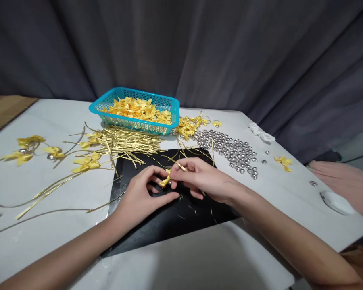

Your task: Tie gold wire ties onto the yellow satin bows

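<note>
Over the black mat [139,225], both hands meet at a small yellow ribbon bow [165,181]. The curled fingers of my left hand [145,189] hold the bow from the left, its thumb stretched out below. My right hand [196,175] is closed in a pinch at the bow's right side, with a gold cord [179,165] between its fingers. Part of the bow is hidden behind the fingertips. Thin cord scraps [191,209] lie on the mat below the hands.
A blue basket [133,123] full of yellow bows stands at the back. Before it lies a pile of gold cords [130,141]. Silver bells or beads [230,149] spread to the right. Bows with cords [86,163] lie left. A white mouse-like object [335,202] sits near the right edge.
</note>
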Demonstrator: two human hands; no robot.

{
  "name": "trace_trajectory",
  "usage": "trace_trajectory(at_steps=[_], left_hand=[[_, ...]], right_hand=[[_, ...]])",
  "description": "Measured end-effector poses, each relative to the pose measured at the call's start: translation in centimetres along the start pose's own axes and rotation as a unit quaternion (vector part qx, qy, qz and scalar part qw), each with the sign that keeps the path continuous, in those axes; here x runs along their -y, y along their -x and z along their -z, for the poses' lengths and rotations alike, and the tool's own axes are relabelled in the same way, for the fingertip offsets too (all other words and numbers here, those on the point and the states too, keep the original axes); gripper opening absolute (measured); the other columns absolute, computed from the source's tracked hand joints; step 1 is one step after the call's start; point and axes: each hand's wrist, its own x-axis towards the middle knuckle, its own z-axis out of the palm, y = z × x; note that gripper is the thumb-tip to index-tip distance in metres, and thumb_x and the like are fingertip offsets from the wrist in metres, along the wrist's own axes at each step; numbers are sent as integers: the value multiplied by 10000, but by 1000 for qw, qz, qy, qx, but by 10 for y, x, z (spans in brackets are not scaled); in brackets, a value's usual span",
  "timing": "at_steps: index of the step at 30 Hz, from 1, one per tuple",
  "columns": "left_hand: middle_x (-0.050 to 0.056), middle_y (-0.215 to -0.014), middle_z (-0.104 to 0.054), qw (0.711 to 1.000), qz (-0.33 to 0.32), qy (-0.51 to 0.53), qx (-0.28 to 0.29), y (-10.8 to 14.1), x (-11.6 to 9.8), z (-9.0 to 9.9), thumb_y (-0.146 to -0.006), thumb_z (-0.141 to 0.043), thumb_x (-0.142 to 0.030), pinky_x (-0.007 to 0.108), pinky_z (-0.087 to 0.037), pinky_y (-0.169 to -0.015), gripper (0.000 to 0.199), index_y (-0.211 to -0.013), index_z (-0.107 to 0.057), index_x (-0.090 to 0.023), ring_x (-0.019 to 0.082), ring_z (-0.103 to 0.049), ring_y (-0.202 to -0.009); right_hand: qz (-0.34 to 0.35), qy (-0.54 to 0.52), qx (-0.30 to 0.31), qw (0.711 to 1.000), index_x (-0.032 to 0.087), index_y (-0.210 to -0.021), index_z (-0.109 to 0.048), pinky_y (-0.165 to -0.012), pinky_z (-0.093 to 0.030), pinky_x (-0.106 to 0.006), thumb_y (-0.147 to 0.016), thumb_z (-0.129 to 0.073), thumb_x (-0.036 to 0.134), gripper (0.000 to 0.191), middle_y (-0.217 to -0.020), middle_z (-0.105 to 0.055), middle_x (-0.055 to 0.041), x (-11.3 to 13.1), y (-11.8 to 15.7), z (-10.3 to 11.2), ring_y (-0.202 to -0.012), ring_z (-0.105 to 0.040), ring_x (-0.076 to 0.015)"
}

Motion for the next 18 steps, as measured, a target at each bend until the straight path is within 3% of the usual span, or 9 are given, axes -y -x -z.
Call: trace_trajectory(at_steps=[4, 7, 13, 18], left_hand=[[35, -803, -686, 1000, -13, 3, 0, 0, -1, 2, -737, -664, -306, 235, -468, -592, 142, -788, -644, -174, 146, -606, -685], [42, -775, -706, 999, 18, 38, 24, -2, -3, 4, -747, -648, -303, 234, -453, -590, 143, -765, -677, -164, 148, -604, -674], [36, -721, -705, 984, 91, 137, 66, -7, -8, 9, -724, -666, -314, 230, -465, -616, 177, -789, -669, -149, 135, -601, -654], [15, -722, -671, 982, 86, 158, 65, -7, -6, 12, -750, -641, -314, 210, -460, -640, 174, -815, -646, -153, 117, -581, -675]], right_hand=[[12, 43, -5, 999, 145, -744, -528, -303, -262, -124, -833, -532, 232, 124, -674, -563, 24, 3, 1, 2, -392, -331, -15], [19, 99, -29, 995, 139, -733, -531, -316, -232, -134, -820, -553, 180, 98, -622, -541, 43, 6, 0, 10, -393, -325, -12], [11, 144, -8, 990, 134, -699, -528, -362, -160, -167, -806, -583, 187, 132, -493, -317, 102, 7, -3, 31, -398, -229, -12], [-2, 158, 1, 987, 142, -725, -517, -379, -178, -162, -809, -577, 210, 124, -532, -308, 89, 4, -4, 31, -439, -235, -25]])
